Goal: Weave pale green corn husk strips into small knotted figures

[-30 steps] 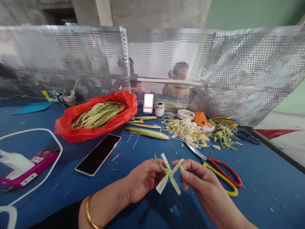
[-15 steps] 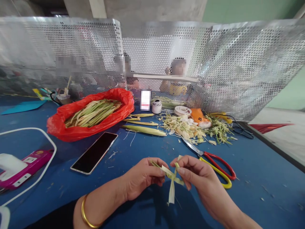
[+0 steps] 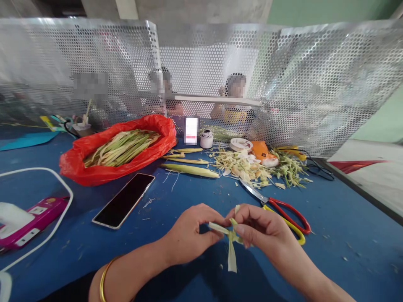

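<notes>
The right hand (image 3: 270, 233) pinches the husk piece (image 3: 231, 253) above the desk (image 3: 333, 222), its centre just left of those fingers; one strip hangs down, another points toward the left hand (image 3: 190, 235), curled, grip unclear.

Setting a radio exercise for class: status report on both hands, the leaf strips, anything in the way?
Right hand pinching leaf strips; left hand at them, grip unclear. One strip end hanging down. Scissors just beyond right hand, apart from strips.

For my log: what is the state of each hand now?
Left hand: curled at leaf strips; grip cannot be told.
Right hand: closed, pinching leaf strips.
</notes>
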Action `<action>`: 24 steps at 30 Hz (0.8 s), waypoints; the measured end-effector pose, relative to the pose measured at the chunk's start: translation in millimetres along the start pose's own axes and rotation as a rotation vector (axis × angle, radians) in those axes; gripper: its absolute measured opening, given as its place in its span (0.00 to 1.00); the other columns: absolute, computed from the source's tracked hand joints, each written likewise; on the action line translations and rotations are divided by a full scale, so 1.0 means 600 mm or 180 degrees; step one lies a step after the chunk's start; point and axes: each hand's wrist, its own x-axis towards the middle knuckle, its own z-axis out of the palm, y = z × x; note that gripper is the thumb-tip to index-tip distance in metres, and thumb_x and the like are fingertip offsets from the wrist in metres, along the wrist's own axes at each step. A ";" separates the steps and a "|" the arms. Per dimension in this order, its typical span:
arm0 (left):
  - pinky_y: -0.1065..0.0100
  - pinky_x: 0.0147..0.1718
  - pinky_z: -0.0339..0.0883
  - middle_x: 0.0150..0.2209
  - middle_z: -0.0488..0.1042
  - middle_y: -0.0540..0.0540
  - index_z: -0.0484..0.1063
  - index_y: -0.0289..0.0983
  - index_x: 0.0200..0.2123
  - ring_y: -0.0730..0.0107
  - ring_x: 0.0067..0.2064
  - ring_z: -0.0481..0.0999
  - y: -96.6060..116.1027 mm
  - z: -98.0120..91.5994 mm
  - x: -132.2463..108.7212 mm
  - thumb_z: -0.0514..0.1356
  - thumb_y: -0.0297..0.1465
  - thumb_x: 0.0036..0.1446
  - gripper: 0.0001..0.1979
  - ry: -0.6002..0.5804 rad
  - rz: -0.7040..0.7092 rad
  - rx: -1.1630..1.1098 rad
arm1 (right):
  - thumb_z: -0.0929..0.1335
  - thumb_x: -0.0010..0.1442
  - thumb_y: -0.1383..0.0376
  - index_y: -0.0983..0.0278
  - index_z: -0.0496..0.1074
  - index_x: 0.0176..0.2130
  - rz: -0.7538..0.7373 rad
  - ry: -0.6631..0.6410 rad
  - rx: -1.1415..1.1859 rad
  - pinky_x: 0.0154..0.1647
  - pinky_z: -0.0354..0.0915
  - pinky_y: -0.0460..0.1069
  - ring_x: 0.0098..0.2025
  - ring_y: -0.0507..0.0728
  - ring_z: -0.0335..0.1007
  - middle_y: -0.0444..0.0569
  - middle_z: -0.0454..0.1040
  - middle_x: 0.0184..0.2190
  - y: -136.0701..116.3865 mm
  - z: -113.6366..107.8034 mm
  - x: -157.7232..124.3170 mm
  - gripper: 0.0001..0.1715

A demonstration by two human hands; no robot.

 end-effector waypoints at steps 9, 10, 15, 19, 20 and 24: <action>0.72 0.30 0.59 0.28 0.75 0.51 0.79 0.37 0.33 0.75 0.29 0.67 -0.008 0.013 -0.003 0.66 0.34 0.52 0.07 -0.0019 -0.0566 -0.0648 | 0.70 0.57 0.60 0.61 0.71 0.27 -0.0593 0.0557 -0.0884 0.48 0.62 0.53 0.51 0.62 0.66 0.51 0.73 0.44 0.006 -0.004 -0.001 0.09; 0.73 0.29 0.59 0.28 0.74 0.51 0.78 0.36 0.32 0.76 0.28 0.66 -0.007 0.014 -0.003 0.66 0.33 0.51 0.07 0.0048 -0.0695 -0.0892 | 0.70 0.57 0.61 0.61 0.72 0.28 -0.0656 0.0752 -0.0999 0.49 0.61 0.53 0.51 0.62 0.66 0.51 0.72 0.45 0.008 -0.007 -0.001 0.08; 0.73 0.29 0.59 0.25 0.72 0.52 0.75 0.35 0.29 0.76 0.27 0.66 -0.003 0.022 0.002 0.72 0.35 0.41 0.13 0.0364 -0.1104 -0.1956 | 0.69 0.58 0.62 0.59 0.71 0.28 -0.0959 0.0979 -0.1470 0.39 0.64 0.50 0.37 0.57 0.68 0.46 0.71 0.32 0.013 -0.004 -0.002 0.07; 0.72 0.31 0.60 0.26 0.74 0.49 0.78 0.34 0.30 0.72 0.30 0.68 0.000 0.024 0.001 0.72 0.37 0.42 0.15 0.0299 -0.1054 -0.1925 | 0.68 0.60 0.62 0.59 0.72 0.28 -0.0890 0.0726 -0.1661 0.37 0.63 0.49 0.35 0.57 0.68 0.46 0.71 0.31 0.016 0.011 -0.006 0.08; 0.71 0.32 0.61 0.26 0.74 0.48 0.79 0.33 0.30 0.71 0.31 0.69 0.002 0.023 0.000 0.71 0.38 0.43 0.14 0.0220 -0.1007 -0.1858 | 0.68 0.60 0.62 0.59 0.72 0.29 -0.0849 0.0690 -0.1707 0.38 0.63 0.49 0.36 0.57 0.68 0.46 0.71 0.31 0.017 0.014 -0.006 0.08; 0.68 0.40 0.62 0.30 0.76 0.46 0.81 0.34 0.34 0.64 0.38 0.72 0.011 0.015 -0.003 0.65 0.39 0.53 0.14 -0.0137 -0.0834 -0.1855 | 0.67 0.61 0.62 0.59 0.71 0.29 -0.0750 0.0723 -0.1767 0.38 0.62 0.49 0.37 0.57 0.68 0.46 0.72 0.31 0.019 0.013 -0.007 0.08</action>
